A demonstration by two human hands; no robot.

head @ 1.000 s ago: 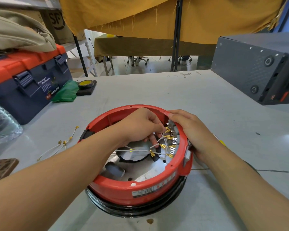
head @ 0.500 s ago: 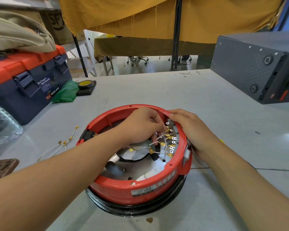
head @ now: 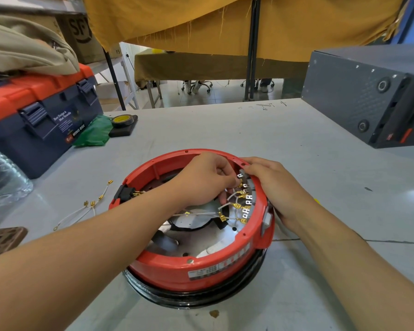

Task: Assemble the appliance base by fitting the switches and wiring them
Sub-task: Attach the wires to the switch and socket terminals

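Red plastic forms the ring of the appliance base [head: 201,271], which sits on the grey table [head: 225,130] right under both hands. The left hand [head: 206,180] reaches down inside the ring, its fingers curled and pinching a small brass wire terminal [head: 240,183] against the row of switch tabs [head: 247,201] on the inner wall. More white wires [head: 227,199] with brass ends fan out just below that hand, over the shiny metal plate [head: 208,237] at the bottom of the base. The right hand [head: 280,187] lies over the outside of the rim, fingers bent round the red wall just behind the switch tabs, gripping the base. The two hands nearly touch at the rim.

Left of the left forearm, a loose bundle of spare wires [head: 86,206] lies on the table, apart from the base. A black connector block [head: 124,193] sits in the ring's wall on that side.

Further out beyond the left hand stand a blue toolbox with an orange lid [head: 38,115], a green bag [head: 93,133] and a roll of yellow tape [head: 121,120] on a black pad. Far beyond the right hand sits a dark grey metal case [head: 368,91]. A mustard cloth [head: 201,22] hangs at the back.
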